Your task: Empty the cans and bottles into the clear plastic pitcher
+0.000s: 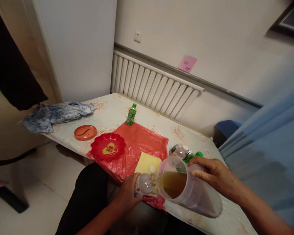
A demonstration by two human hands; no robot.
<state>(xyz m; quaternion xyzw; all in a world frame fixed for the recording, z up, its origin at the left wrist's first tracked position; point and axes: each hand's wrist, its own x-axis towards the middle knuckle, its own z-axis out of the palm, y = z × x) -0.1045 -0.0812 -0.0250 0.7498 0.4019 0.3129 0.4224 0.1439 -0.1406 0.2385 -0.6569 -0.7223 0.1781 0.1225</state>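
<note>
My left hand [128, 191] is closed around a clear plastic bottle [144, 184] with a white and red label. The bottle's uncapped neck meets the rim of a frosted plastic pitcher [198, 199]. Brownish liquid [175, 184] lies inside the pitcher, which tilts with its mouth toward the bottle. My right hand [212, 169] grips the pitcher by its handle side, and part of that grip is hidden. Whether liquid flows between the two is hard to make out. Under the bottle, a yellow cloth [147, 161] with a white cap [152, 169] on it rests on a red plastic sheet [147, 138].
A red scalloped plate [121, 143] and a round orange lid [85, 132] are at left. Behind them stands a green-labelled bottle [131, 115]. More bottles [180, 150] lie beyond the pitcher. A patterned cloth [61, 114] covers the table's far-left corner; a radiator [149, 81] lines the wall.
</note>
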